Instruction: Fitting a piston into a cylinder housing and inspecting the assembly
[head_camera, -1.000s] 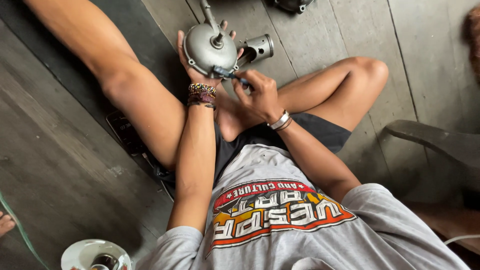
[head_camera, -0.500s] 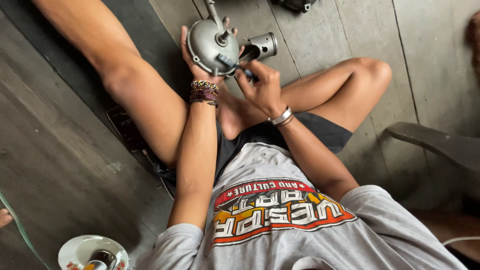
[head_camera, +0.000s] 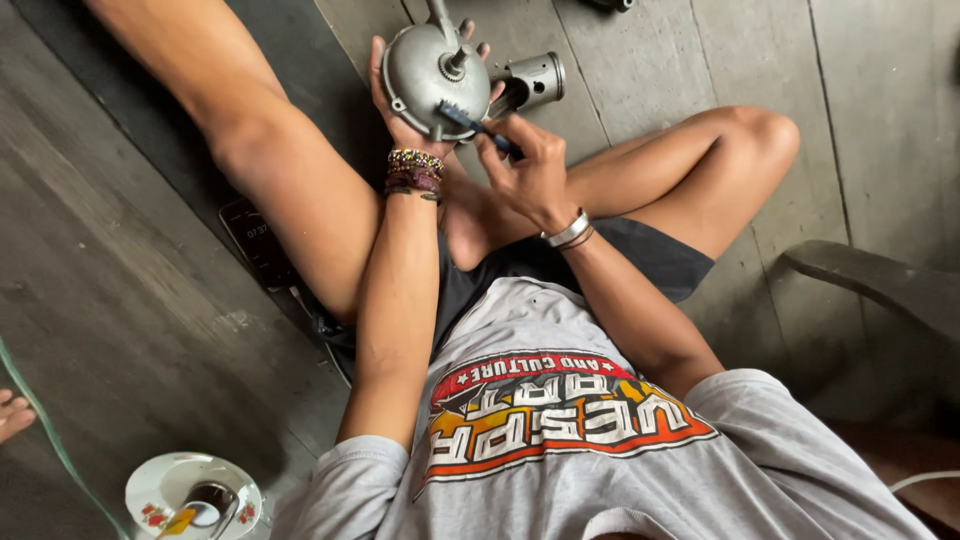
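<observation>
At the top of the view, near twelve o'clock, the left hand (head_camera: 405, 110) cups a round grey metal engine cover (head_camera: 432, 68) from behind and below, fingers curled over its far rim and thumb along the near edge; the cover is held off the floor, above the person's crossed legs, its domed face tilted toward the camera with a short shaft (head_camera: 458, 62) standing out of its middle. The right hand (head_camera: 530, 170), at about four o'clock from the cover, is closed in a pinch around a dark slim tool (head_camera: 478, 125) whose tip touches the cover's lower rim (a small brush or a driver, the view is too coarse to say which); a metal bracelet sits on that wrist, beaded bands on the other.

The cover looks like cast metal, so likely stiff, fairly heavy for its size and hard-edged; probably greasy, hence slippery on the smooth dome; the rim and the lugs around it offer the surest hold, as the left hand has it now, while the shaft seems a poor handle.

Just beside the cover, at two o'clock, a grey metal cylinder (head_camera: 532, 82) lies on the plank floor (head_camera: 120, 300); a phone (head_camera: 258, 240) lies by the left thigh; a saucer (head_camera: 190, 495) sits at seven o'clock.
</observation>
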